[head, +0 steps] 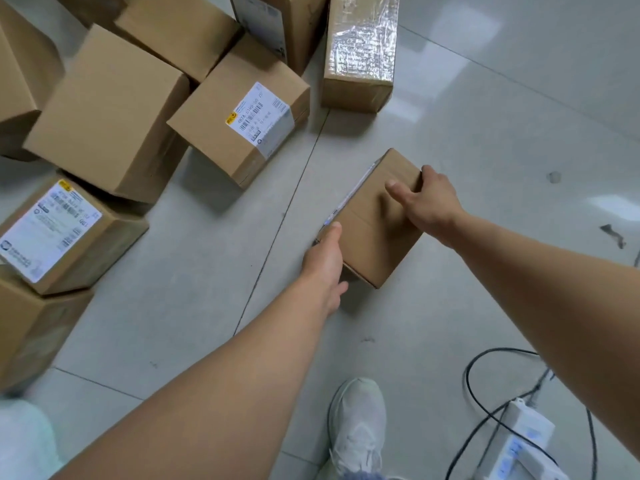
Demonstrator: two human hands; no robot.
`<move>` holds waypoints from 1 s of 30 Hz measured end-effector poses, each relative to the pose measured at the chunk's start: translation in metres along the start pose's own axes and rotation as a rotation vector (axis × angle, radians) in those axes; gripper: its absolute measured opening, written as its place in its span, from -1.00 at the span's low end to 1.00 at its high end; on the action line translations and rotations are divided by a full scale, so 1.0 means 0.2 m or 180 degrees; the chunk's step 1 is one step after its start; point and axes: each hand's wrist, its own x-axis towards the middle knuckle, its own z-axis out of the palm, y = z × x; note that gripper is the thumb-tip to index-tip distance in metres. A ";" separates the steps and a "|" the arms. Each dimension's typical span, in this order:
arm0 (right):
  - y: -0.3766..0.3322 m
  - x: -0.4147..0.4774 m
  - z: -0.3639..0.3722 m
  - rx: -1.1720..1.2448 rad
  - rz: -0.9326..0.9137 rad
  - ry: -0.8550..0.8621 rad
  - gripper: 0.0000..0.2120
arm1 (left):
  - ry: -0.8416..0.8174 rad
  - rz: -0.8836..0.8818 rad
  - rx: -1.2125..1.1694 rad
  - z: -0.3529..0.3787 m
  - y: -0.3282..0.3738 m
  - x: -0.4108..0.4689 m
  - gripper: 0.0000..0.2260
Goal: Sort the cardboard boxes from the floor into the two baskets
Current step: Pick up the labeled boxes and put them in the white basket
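A small plain cardboard box (370, 233) sits on the tiled floor in the middle of the view, held from both sides. My left hand (323, 261) grips its near left edge, thumb on top and fingers under the side. My right hand (427, 200) grips its far right edge, thumb lying across the top face. Several more cardboard boxes lie in a heap at the upper left, among them a labelled box (242, 128), a second labelled box (65, 233) and a tape-wrapped box (360, 53). No basket is in view.
A white power strip (519, 445) with black cables (485, 362) lies on the floor at the lower right. My white shoe (356, 427) stands below the held box. Bare floor tiles (502, 109) stretch to the right.
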 end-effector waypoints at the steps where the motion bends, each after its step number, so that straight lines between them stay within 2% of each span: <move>1: 0.00 -0.01 0.00 -0.0023 0.0057 -0.0016 -0.38 | 0.0038 0.0037 -0.0023 0.00 0.02 -0.01 -0.61; 3: -0.03 -0.05 -0.01 -0.0008 0.0165 -0.0005 -0.34 | 0.0197 0.0165 0.0005 0.00 0.06 -0.05 -0.73; 9: -0.27 -0.32 -0.23 0.0351 0.0368 0.0268 -0.39 | 0.0463 0.0361 -0.0095 -0.07 0.21 -0.38 -0.62; 15: -0.72 -0.69 -0.61 0.0624 0.0124 0.0388 -0.40 | 0.0469 0.0873 -0.0284 -0.23 0.59 -0.90 -0.79; 17: -0.90 -0.83 -0.72 0.0772 -0.0009 0.0448 -0.40 | 0.0475 0.1109 -0.0315 -0.31 0.75 -1.14 -0.78; 25: -1.67 -1.51 -1.05 0.1682 -0.0491 0.0578 -0.63 | 0.0409 0.1865 -0.0416 -0.82 1.25 -2.04 -0.70; 30: -2.16 -2.02 -1.17 0.1748 -0.0901 0.0626 -0.66 | 0.0520 0.2225 -0.0578 -1.24 1.43 -2.58 -0.66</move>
